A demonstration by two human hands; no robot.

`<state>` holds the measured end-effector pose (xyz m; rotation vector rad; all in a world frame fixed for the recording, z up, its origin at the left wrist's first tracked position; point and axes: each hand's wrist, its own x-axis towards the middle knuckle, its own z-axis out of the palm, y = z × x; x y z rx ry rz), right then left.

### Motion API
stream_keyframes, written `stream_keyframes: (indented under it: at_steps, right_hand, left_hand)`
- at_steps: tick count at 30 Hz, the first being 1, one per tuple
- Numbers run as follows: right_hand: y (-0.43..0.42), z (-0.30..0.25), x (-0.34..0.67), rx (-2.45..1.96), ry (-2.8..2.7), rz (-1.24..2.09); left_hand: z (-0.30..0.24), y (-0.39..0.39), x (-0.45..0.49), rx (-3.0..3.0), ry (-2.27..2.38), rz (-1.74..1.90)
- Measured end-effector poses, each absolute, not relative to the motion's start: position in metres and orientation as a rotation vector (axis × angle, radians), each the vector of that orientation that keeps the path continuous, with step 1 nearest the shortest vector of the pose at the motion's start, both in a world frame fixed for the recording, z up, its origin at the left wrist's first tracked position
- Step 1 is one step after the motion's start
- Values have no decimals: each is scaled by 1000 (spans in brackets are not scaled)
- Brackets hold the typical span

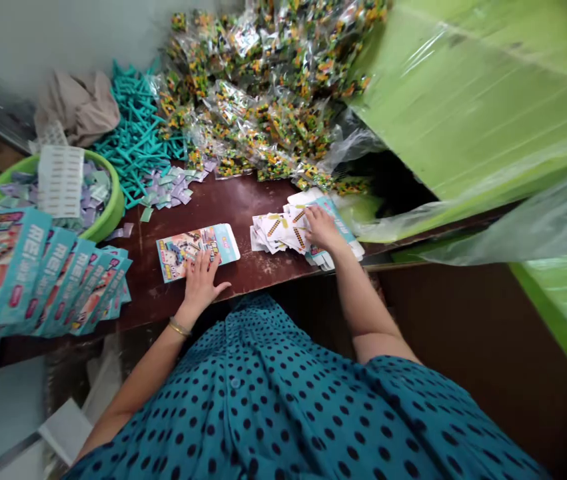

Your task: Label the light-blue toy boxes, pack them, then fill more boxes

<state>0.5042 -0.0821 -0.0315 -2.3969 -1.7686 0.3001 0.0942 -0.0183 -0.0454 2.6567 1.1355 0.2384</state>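
A flat turquoise printed box (176, 257) lies on the dark table in front of me, its white end flap open on the right. My left hand (200, 280) rests on its near edge with fingers spread and thumb out. To the right is a loose pile of white printed leaflets (278, 230) showing brown and yellow pictures. My right hand (322, 228) reaches over the right side of that pile, fingertips touching the leaflets, fingers apart. Beneath it, partly hidden, lie more flattened turquoise boxes (336, 217).
Several filled turquoise boxes (70, 280) lean in a row at left. Behind them stands a green basin (117, 193) of small packets. Teal sticks (130, 127), loose packets (176, 187) and bagged colourful pieces (263, 100) lie at the back. A green container (488, 87) is at right.
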Motion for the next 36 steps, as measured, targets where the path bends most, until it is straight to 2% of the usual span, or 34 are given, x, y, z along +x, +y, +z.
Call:
stream_keyframes:
  at_steps: [5, 10, 13, 16, 18, 24, 28, 31, 36]
  right_hand:
    - [-105, -42, 541, -2316, -2126, 277]
    - [-97, -47, 535, -2371, -1780, 172]
    - [-92, -45, 544, -2313, -1352, 108]
    - [-84, -29, 536, -1949, -985, 141]
    - [-76, -5, 511, -1680, -954, 130]
    - [-51, 80, 364, -1159, -1621, 136]
    - [-17, 77, 295, -1015, -2108, 196]
    - [50, 53, 282, -1091, -2125, 350]
    - [163, 11, 262, -1787, -2064, 501]
  left_hand:
    - [-50, -16, 149, 2704, 1232, 221]
    - [-37, -9, 174, 2645, 1211, 288]
    - [-4, -4, 149, 2540, 1178, 630]
    - [39, -1, 110, 2294, 1144, 1041]
    - [63, -1, 93, 2082, 1188, 1192]
    - [88, -4, 88, 1835, 1276, 1239]
    - [77, -4, 62, 1691, 1424, 1368]
    - [68, -3, 30, 1549, 1512, 1464]
    - [81, -18, 7, 1698, 1497, 1465]
